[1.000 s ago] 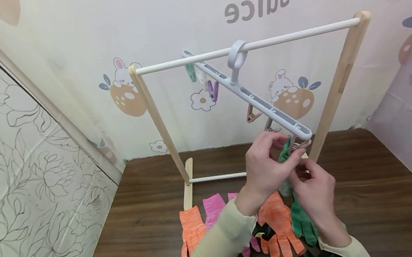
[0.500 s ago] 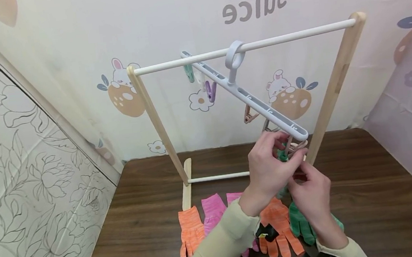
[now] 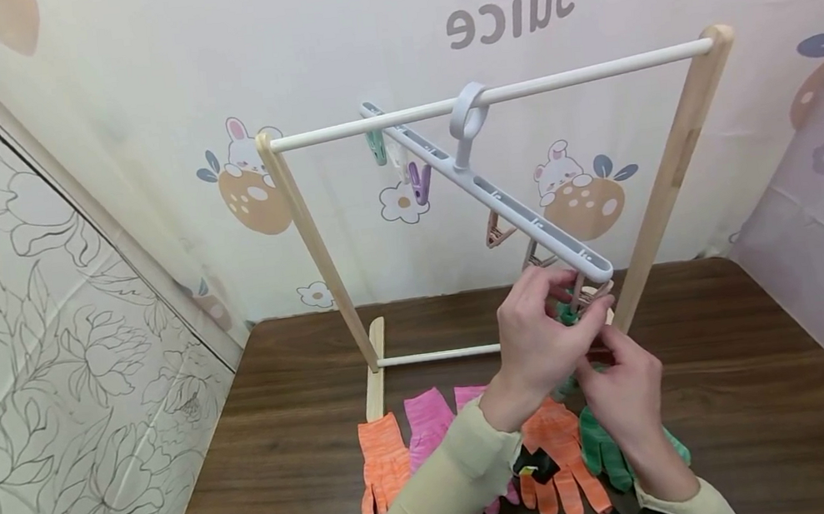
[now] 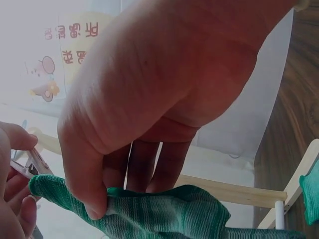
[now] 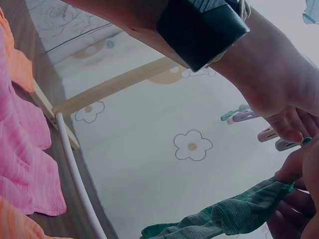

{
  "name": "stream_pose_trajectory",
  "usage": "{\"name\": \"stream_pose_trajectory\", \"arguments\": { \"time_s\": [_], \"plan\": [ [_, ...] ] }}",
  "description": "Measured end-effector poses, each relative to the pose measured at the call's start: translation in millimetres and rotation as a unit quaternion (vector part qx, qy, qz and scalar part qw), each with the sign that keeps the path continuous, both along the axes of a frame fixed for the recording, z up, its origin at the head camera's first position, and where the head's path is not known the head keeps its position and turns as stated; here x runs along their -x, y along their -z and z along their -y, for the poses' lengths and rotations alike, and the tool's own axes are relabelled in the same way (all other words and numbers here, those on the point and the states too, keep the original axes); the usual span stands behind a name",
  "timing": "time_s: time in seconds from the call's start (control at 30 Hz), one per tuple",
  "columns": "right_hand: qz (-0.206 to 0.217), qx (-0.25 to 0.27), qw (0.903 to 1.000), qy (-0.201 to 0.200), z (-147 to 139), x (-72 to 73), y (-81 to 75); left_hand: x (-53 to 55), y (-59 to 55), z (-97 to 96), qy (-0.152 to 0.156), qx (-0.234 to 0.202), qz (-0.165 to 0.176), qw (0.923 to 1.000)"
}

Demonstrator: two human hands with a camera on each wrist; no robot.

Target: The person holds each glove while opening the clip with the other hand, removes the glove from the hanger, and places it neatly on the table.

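Note:
My left hand (image 3: 545,339) is up at the near end of the grey-white hanger bar (image 3: 528,215). Its thumb and fingertips pinch a pale pink clothespin (image 3: 588,297) that hangs there. Just below, my right hand (image 3: 625,385) grips a green knit glove (image 4: 164,214) between thumb and fingers. In the left wrist view the glove's cuff edge meets the clothespin (image 4: 37,167); I cannot tell whether the jaws bite it. The right wrist view shows the green glove (image 5: 229,211) stretching away from my right fingers (image 5: 294,169). My hands hide much of it in the head view.
A wooden stand with a white top rod (image 3: 589,73) carries the hanger by its ring. More clothespins, including a purple one (image 3: 420,182) and a green one (image 3: 377,147), hang along it. Orange gloves (image 3: 384,461), pink gloves (image 3: 429,423) and another green glove (image 3: 605,446) lie on the brown table (image 3: 273,439).
The green glove's upper part has moved down slightly beside the clothespin. Both hands have shifted only a little and stay close together at the bar's near end.

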State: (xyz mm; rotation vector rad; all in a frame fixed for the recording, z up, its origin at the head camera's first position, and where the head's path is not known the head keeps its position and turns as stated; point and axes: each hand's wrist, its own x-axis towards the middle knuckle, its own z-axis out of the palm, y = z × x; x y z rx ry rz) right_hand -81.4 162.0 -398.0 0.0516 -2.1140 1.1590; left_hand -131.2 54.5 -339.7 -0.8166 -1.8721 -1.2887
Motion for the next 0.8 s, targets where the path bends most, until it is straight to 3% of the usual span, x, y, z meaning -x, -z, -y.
{"name": "stream_pose_trajectory", "arguments": {
  "time_s": [0.8],
  "plan": [
    [0.014,-0.009,0.9998,-0.010,-6.9,-1.8,7.0,2.5,0.3,0.2,0.011,-0.003,-0.012,0.9999]
  ]
}}
